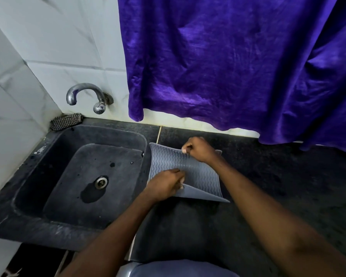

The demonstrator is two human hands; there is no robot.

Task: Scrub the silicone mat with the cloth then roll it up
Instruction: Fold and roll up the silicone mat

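A grey silicone mat [168, 158] with a wavy ribbed pattern lies on the dark counter just right of the sink. Its right part is folded over toward the left, showing a smooth underside at the near edge. My left hand [165, 184] pinches the folded edge near the front. My right hand [196, 149] pinches the same edge at the far side. A checked cloth [66, 121] sits bunched at the sink's back left corner, away from both hands.
The dark stone sink [38, 156] has a drain [101, 181] and a wet patch. A chrome tap [84, 95] juts from the tiled wall. A purple curtain [238, 60] hangs over the counter's back edge. The black speckled counter [288, 176] stretches to the right.
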